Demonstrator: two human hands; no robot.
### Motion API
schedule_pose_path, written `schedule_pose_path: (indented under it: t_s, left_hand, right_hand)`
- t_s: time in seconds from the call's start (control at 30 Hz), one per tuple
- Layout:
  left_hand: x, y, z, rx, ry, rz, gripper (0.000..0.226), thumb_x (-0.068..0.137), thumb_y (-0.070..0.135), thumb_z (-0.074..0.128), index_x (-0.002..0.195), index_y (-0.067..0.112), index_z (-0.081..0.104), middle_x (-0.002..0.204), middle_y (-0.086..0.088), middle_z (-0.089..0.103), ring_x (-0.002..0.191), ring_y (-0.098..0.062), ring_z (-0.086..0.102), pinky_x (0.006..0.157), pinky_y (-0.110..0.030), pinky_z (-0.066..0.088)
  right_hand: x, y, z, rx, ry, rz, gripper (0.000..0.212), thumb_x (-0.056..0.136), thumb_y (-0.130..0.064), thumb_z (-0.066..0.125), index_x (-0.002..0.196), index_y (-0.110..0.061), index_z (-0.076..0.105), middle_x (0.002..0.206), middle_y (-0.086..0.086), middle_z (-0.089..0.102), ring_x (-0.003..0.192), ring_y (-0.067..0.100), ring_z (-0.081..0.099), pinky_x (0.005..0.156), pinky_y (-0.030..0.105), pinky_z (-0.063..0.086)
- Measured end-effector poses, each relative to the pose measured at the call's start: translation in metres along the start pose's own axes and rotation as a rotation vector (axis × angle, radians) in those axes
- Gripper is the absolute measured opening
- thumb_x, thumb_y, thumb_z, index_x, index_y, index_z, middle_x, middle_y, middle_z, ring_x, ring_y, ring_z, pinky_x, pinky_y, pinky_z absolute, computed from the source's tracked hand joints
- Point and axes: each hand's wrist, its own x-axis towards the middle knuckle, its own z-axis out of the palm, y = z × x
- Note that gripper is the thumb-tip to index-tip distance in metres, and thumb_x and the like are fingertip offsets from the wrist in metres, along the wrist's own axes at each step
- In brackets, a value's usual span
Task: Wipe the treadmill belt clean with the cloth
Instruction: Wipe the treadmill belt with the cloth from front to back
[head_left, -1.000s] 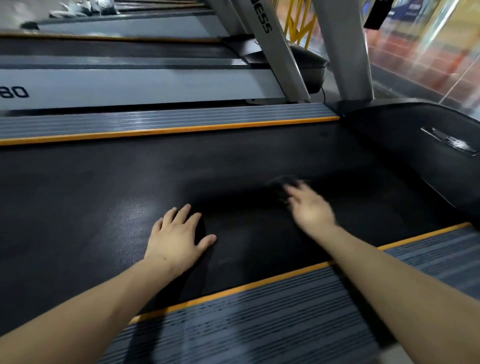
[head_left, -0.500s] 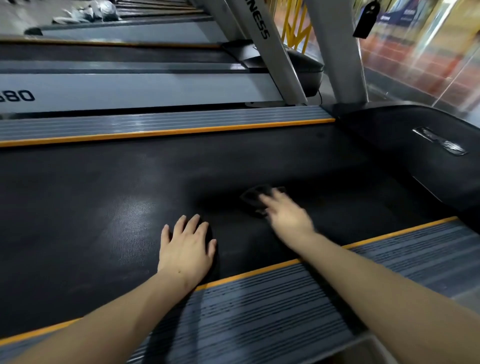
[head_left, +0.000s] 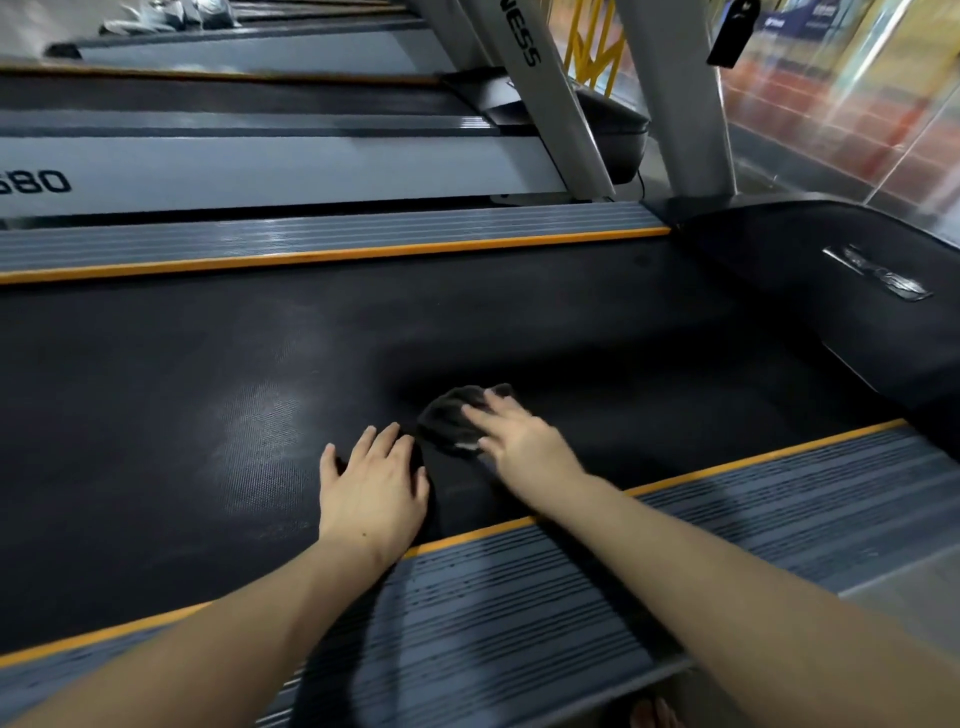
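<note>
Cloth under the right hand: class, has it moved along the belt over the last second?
Yes. The cloth slid with the right hand away from the black motor cover toward the resting left hand.

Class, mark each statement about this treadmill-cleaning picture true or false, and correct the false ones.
1. The right hand presses a dark cloth on the belt. True.
2. The left hand holds a spray bottle. False: it rests flat on the belt, holding nothing.
3. An orange stripe borders the belt. True.
4. The cloth lies on the grey side rail. False: it lies on the belt.
</note>
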Motion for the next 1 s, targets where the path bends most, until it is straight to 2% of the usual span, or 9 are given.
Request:
schedule_pose_path:
  t_s: [0.13, 0.23, 0.33, 0.43, 0.53, 0.6, 0.83, 0.93, 1.0]
  left_hand:
    - [-0.012, -0.009, -0.005, -0.024, -0.010, -0.028, 0.050, 0.103, 0.047, 0.032, 0.149, 0.029, 0.042, 0.165, 0.009, 0.026, 0.155, -0.013, 0.014, 0.124, -0.055, 0.010]
    - [-0.022, -0.010, -0.005, -0.018, 0.000, -0.013, 0.051, 0.103, 0.048, 0.029, 0.148, 0.028, 0.044, 0.165, 0.009, 0.027, 0.155, -0.014, 0.014, 0.124, -0.055, 0.008]
    - [-0.025, -0.003, -0.007, 0.012, 0.022, 0.045, 0.047, 0.103, 0.046, 0.029, 0.139, 0.029, 0.054, 0.159, 0.010, 0.040, 0.151, -0.012, 0.025, 0.123, -0.052, 0.010]
    - [-0.027, -0.003, -0.009, 0.028, 0.055, 0.057, 0.044, 0.102, 0.045, 0.031, 0.131, 0.030, 0.061, 0.152, 0.011, 0.048, 0.146, -0.010, 0.034, 0.123, -0.050, 0.013]
    - [-0.026, -0.005, -0.010, 0.033, 0.082, 0.049, 0.040, 0.100, 0.043, 0.035, 0.123, 0.030, 0.066, 0.143, 0.012, 0.057, 0.139, -0.010, 0.044, 0.122, -0.053, 0.016]
    - [-0.027, -0.005, -0.009, 0.031, 0.086, 0.040, 0.039, 0.100, 0.042, 0.038, 0.121, 0.030, 0.068, 0.141, 0.013, 0.059, 0.138, -0.009, 0.047, 0.121, -0.054, 0.017]
    - [-0.022, -0.005, -0.006, 0.035, 0.136, 0.002, 0.039, 0.099, 0.042, 0.039, 0.121, 0.029, 0.068, 0.134, 0.014, 0.064, 0.129, -0.007, 0.055, 0.123, -0.053, 0.012]
    - [-0.022, -0.006, -0.005, 0.035, 0.125, 0.002, 0.040, 0.099, 0.044, 0.038, 0.123, 0.030, 0.067, 0.134, 0.015, 0.063, 0.128, -0.006, 0.055, 0.123, -0.053, 0.008]
    - [-0.022, -0.006, -0.005, 0.040, 0.123, 0.008, 0.041, 0.099, 0.045, 0.038, 0.125, 0.030, 0.066, 0.137, 0.015, 0.062, 0.131, -0.006, 0.052, 0.124, -0.053, 0.008]
  right_hand:
    - [-0.010, 0.069, -0.049, -0.123, 0.042, 0.343, 0.049, 0.101, -0.022, 0.049, 0.148, -0.033, 0.041, 0.163, 0.002, 0.023, 0.147, 0.026, 0.026, 0.110, 0.038, 0.034]
    - [-0.011, 0.062, -0.051, -0.149, 0.043, 0.486, 0.049, 0.100, -0.022, 0.049, 0.148, -0.031, 0.041, 0.162, 0.007, 0.023, 0.144, 0.031, 0.028, 0.104, 0.044, 0.040]
    - [-0.016, 0.010, -0.023, -0.184, 0.006, 0.350, 0.050, 0.097, -0.023, 0.052, 0.146, -0.029, 0.041, 0.159, 0.011, 0.025, 0.139, 0.032, 0.032, 0.102, 0.042, 0.041]
    - [-0.024, -0.043, 0.001, -0.105, -0.099, 0.141, 0.051, 0.099, -0.020, 0.049, 0.148, -0.029, 0.039, 0.162, 0.007, 0.020, 0.145, 0.032, 0.023, 0.111, 0.043, 0.033]
    - [-0.024, -0.047, -0.001, -0.030, -0.182, -0.001, 0.050, 0.102, -0.019, 0.046, 0.149, -0.033, 0.038, 0.164, 0.000, 0.018, 0.150, 0.026, 0.016, 0.116, 0.041, 0.026]
    - [-0.021, -0.016, -0.015, -0.017, -0.174, 0.038, 0.049, 0.101, -0.020, 0.048, 0.147, -0.036, 0.041, 0.163, -0.003, 0.021, 0.150, 0.025, 0.019, 0.117, 0.038, 0.027]
    - [-0.017, 0.077, -0.077, -0.173, -0.035, 0.526, 0.052, 0.101, -0.011, 0.047, 0.149, -0.029, 0.038, 0.162, 0.009, 0.021, 0.143, 0.034, 0.030, 0.107, 0.046, 0.039]
    - [-0.016, 0.047, -0.058, -0.128, -0.022, 0.551, 0.052, 0.097, -0.015, 0.052, 0.145, -0.034, 0.042, 0.158, 0.007, 0.027, 0.137, 0.033, 0.037, 0.105, 0.044, 0.041]
    - [-0.019, 0.013, -0.039, -0.062, -0.031, 0.422, 0.050, 0.095, -0.015, 0.054, 0.141, -0.034, 0.047, 0.152, 0.007, 0.035, 0.132, 0.032, 0.042, 0.105, 0.041, 0.041]
